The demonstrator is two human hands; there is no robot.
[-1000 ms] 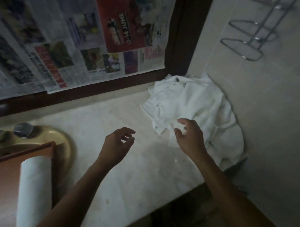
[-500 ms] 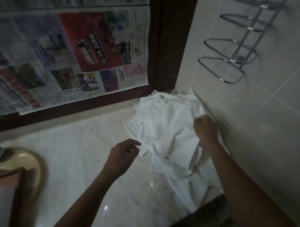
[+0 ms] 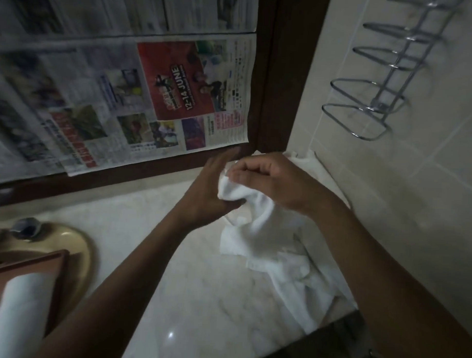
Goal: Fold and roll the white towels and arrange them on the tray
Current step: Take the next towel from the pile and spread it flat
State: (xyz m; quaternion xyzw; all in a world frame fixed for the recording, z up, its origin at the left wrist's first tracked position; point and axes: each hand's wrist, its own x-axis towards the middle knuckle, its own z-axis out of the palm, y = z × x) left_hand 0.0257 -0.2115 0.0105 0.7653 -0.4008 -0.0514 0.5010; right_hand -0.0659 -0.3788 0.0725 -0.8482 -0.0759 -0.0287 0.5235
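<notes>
Held cloth: white terry towel (image 3: 255,206), soft and nubbly, bunched tight at the top, draped in loose folds down to the heap below.
Right hand (image 3: 272,180): clenched round the upper bunch of the towel, knuckles up.
Left hand (image 3: 215,189): set against the same bunch from the left, with fingers fairly straight behind the cloth and thumb tucked beneath it; gripping the towel as well.
Heap: crumpled heap of white towels (image 3: 300,283), same looped weave, rumpled, spread along the right corner to the counter's front edge, touching the hanging end of the held towel.
Finished roll: rolled white towel (image 3: 16,313), a neat cylinder, lying on the brown wooden tray (image 3: 47,263), rectangular with a raised rim, at lower left, well apart from the heap.
Since half a second ago: left hand no longer hovering free over the counter, now closed in on the cloth; right hand up off the heap, with one towel lifted along; more of the tray and roll in sight.
Surface: pale marble counter (image 3: 173,270), polished, faintly veined, with a small glint near the front.
Basin: beige-gold oval basin (image 3: 80,243), glossy, partly covered by the tray, with a round metal tap knob (image 3: 27,226) at its back rim.
Back wall: sheets of printed newspaper (image 3: 125,94), flat inside a dark wooden frame (image 3: 281,73).
Right wall: pale glazed tiles (image 3: 415,212), bearing a chrome wire rack (image 3: 365,111) of looped rungs.
Light: dim throughout.
</notes>
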